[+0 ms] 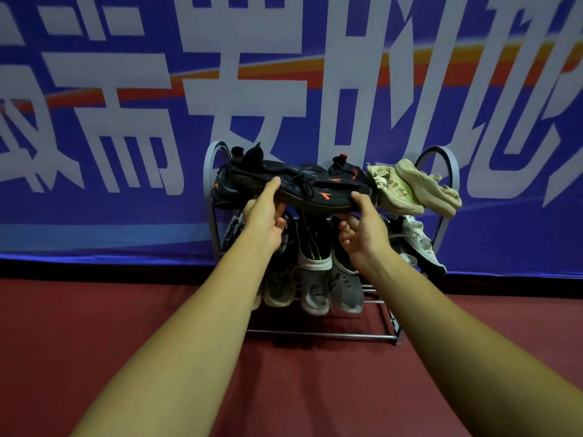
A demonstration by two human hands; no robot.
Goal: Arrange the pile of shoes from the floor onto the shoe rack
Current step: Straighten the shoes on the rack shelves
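Left hand (264, 217) and right hand (366, 230) both grasp a black shoe (315, 192), thumbs on top, level with shoe rack (212, 159) top tier. Beige shoes (410, 188) just right.

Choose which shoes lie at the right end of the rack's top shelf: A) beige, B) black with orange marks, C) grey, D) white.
A: the beige shoes sit at the right end of the shoe rack's top shelf, beside the black shoe held by the left hand and the right hand.
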